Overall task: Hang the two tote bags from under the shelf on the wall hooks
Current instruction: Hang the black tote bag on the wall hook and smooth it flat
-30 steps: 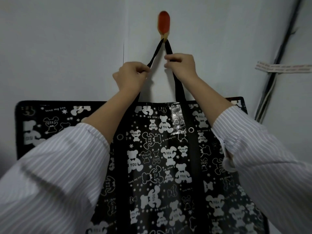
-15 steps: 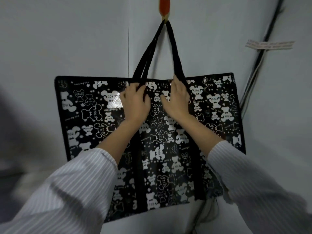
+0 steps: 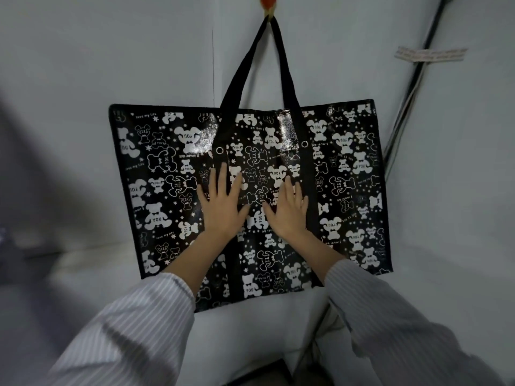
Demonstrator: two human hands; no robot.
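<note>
On hooked tote bag (image 3: 348,174), left hand (image 3: 223,207), right hand (image 3: 288,215) (apparently flat), fingers (image 3: 223,176) spread

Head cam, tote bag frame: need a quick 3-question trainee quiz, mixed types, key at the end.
1. True or false: the straps of the tote bag are looped over the wall hook.
2. Multiple choice: where is the left hand?
A. gripping a strap
B. flat, fingers spread, on the bag's front panel
C. on the hook
3. Short answer: what is the right hand doing, and is it closed on anything?

Key
1. True; both straps meet at the hook and the bag hangs against the wall.
2. B.
3. It lies open and flat on the bag's front, beside the left hand, closed on nothing.
</note>
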